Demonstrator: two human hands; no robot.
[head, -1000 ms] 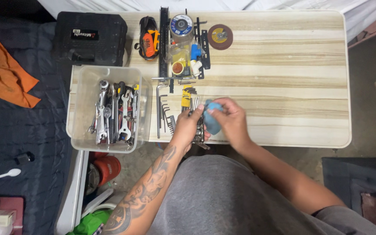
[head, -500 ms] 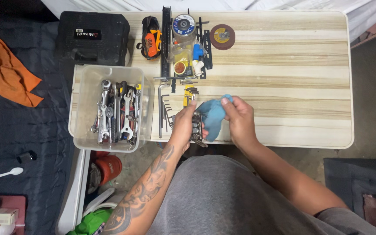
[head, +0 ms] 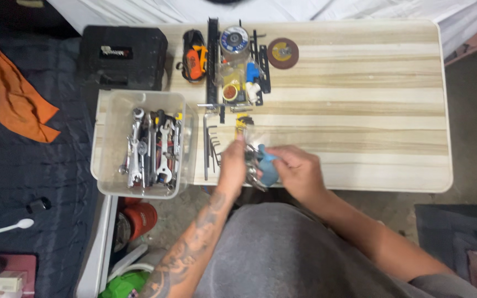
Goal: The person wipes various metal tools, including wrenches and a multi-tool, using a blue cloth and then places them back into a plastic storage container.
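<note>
Here the left hand grips a small metal tool, stiff and likely slick, while right hand fingers pinch a soft blue cloth around it.

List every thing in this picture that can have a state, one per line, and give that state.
Left hand: closed on a metal tool at the table edge.
Right hand: gripping a blue cloth against the tool.
Clear plastic bin: open, holding wrenches.
Black tool case: shut.
Hex keys: lying loose on the table.
Orange rag: crumpled.
</note>
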